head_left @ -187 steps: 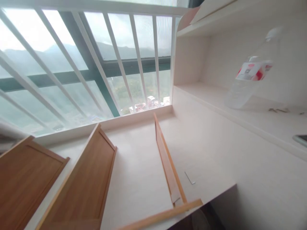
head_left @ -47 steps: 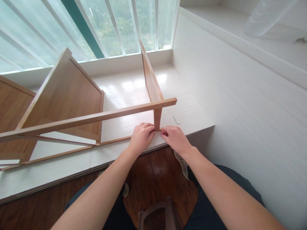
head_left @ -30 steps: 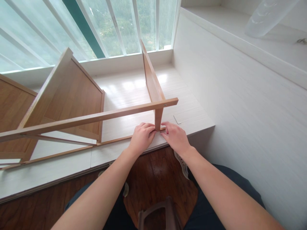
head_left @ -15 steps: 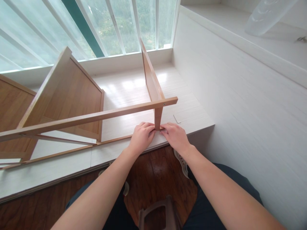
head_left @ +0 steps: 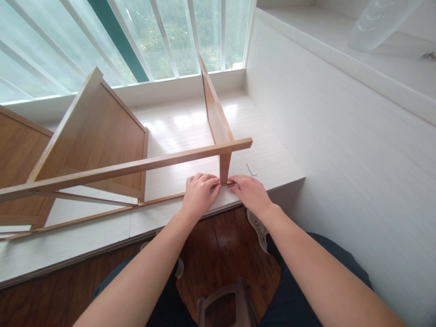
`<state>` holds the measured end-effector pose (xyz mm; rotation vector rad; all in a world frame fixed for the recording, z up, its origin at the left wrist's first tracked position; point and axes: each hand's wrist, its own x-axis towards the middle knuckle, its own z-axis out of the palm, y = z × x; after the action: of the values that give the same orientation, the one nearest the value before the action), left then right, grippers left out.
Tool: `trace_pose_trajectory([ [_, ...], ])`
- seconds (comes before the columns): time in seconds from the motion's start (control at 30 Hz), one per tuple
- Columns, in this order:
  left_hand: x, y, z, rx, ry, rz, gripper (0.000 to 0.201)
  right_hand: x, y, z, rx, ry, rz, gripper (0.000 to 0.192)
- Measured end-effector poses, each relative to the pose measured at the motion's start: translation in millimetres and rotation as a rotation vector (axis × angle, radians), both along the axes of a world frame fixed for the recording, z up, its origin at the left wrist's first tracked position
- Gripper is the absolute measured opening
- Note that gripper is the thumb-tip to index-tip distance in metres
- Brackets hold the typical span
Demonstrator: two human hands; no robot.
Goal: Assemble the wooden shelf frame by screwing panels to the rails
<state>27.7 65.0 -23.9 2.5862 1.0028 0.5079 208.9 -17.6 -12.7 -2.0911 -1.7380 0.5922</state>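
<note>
A wooden shelf unit lies across the white ledge, its panels standing up from two long rails. The upper rail (head_left: 177,156) crosses above my hands, with a screw hole near its right end. Along the ledge below runs the lower rail (head_left: 165,199), which meets the foot of the rightmost panel (head_left: 214,106). My left hand (head_left: 200,193) is closed on this lower rail just left of the panel. To the right of the panel, my right hand (head_left: 250,193) pinches the rail's short end. Both hands' undersides are hidden. A small hex key (head_left: 251,169) lies behind my right hand.
The white ledge (head_left: 272,159) ends at a front edge above a dark wooden floor (head_left: 218,245). A brown stool (head_left: 218,290) stands between my legs. On the right rises a white wall (head_left: 340,136), with a clear container (head_left: 378,25) on its shelf. Windows line the back.
My left hand has shifted very slightly left along the lower rail. My right hand and the panels stay almost where they were.
</note>
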Motion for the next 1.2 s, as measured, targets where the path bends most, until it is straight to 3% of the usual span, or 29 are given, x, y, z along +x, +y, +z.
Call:
trace_pose_trajectory([
  [0.3, -3, -5, 4.8, 0.061, -0.021, 0.088, 0.008, 17, 1, 0.9, -0.019, 0.012, -0.034, 0.036],
  [0.47, -7, -8, 9.5, 0.06, -0.095, 0.123, 0.012, 40, 0, 4.7, 0.08, -0.056, -0.186, 0.029],
  [0.6, -7, -14, 10.6, 0.046, -0.116, 0.068, 0.013, 50, 0, 1.9, 0.029, -0.157, -0.282, 0.025],
  [0.83, -6, -12, 6.2, 0.002, -0.025, 0.071, 0.014, 51, 1, -5.2, -0.1, -0.161, -0.277, 0.009],
  [1.2, -9, -13, 4.7, -0.032, -0.025, 0.026, 0.014, 51, 0, -7.5, -0.155, -0.197, -0.233, 0.013],
])
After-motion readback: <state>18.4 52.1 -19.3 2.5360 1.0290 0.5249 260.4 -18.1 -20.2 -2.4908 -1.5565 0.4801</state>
